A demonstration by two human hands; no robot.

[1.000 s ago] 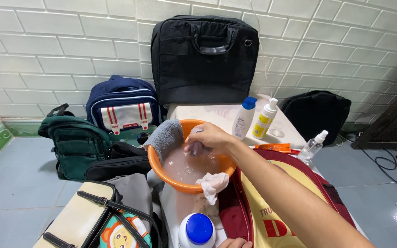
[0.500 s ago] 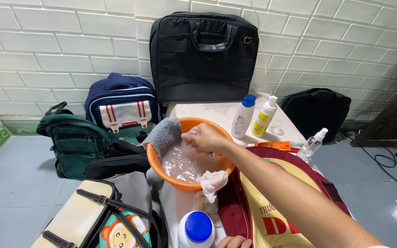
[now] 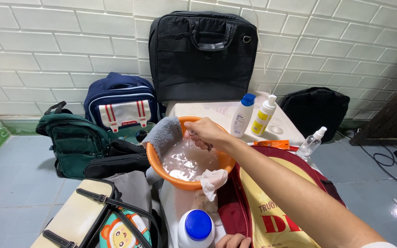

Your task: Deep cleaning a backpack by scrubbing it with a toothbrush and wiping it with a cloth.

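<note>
- The right hand (image 3: 206,133) reaches over an orange basin (image 3: 159,165) of cloudy water, fingers curled down at the water's surface; whether they grip anything there cannot be told
- The left hand (image 3: 233,240) shows only as knuckles at the bottom edge, just beside a white bottle with a blue cap (image 3: 196,229); its state cannot be told
- A grey cloth (image 3: 164,133) hangs over the basin's far-left rim; a white rag (image 3: 213,180) droops over the near rim
- The basin sits on a small white table (image 3: 217,112); behind it stand a white bottle with a blue lid (image 3: 241,116) and a yellow-labelled pump bottle (image 3: 263,116); a clear spray bottle (image 3: 310,143) is further right
- A maroon and yellow bag (image 3: 272,206) lies on the table's near right part
- Against the white tiled wall (image 3: 47,50) lean a black laptop bag (image 3: 202,55), a navy backpack (image 3: 121,103) and a green bag (image 3: 72,138); a cream bag (image 3: 76,218) lies nearer
- The floor (image 3: 10,183) is grey-blue tile; cables (image 3: 391,160) trail at right
</note>
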